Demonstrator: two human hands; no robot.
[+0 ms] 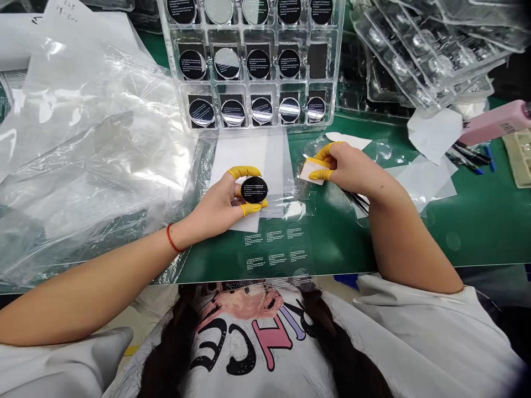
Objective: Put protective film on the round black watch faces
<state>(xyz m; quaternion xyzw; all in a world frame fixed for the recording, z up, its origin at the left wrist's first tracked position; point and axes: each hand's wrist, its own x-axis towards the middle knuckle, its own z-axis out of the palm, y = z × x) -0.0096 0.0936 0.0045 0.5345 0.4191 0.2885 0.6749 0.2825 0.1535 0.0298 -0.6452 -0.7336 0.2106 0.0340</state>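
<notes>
Yellow finger covers sit on the fingertips of both hands. My left hand point(232, 196) grips a round black disc point(254, 190) by its edge, its face with small white print turned up. To the right, my right hand point(338, 166) pinches a small pale pad point(312, 170) with a yellow edge, apart from the disc. White sheets point(249, 149) lie under and behind the left hand. Clear film with printed round labels point(274, 249) lies nearer the table's front edge. A clear plastic tray point(259, 83) behind holds several similar round discs in its compartments.
Crumpled clear plastic point(103, 166) covers the left side. Stacked clear trays point(423, 55) stand at the back right. Beside them are a pink bottle point(495, 122), pens point(470, 157), paper scraps point(433, 132) and a beige box point(518, 157).
</notes>
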